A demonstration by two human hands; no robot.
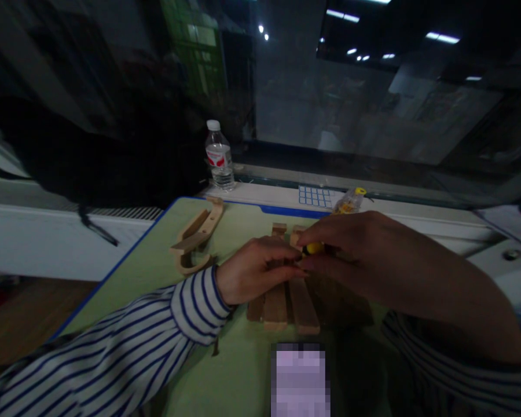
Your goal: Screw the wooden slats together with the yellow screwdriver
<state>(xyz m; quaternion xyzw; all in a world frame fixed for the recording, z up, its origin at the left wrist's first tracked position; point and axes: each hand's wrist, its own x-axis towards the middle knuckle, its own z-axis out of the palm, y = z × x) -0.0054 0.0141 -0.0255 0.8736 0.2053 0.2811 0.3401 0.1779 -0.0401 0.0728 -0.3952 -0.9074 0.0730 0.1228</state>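
Though the left hand (254, 267)'s hold is unclear, the right hand (355, 243) grips a yellow tool (315, 248); curved wooden pieces (216, 214) lie unattached.

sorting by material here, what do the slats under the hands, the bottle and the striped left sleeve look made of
Slats: probably unpainted wood, matte, from the brown tone and squared edges; grain unclear. Bottle: likely clear, glossy plastic, see-through with highlights. Striped left sleeve: matte cloth, creasing in soft folds; fibre unclear.

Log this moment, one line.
right hand: holding yellow object | left hand: close by, above wooden slats | bottle: upright near window
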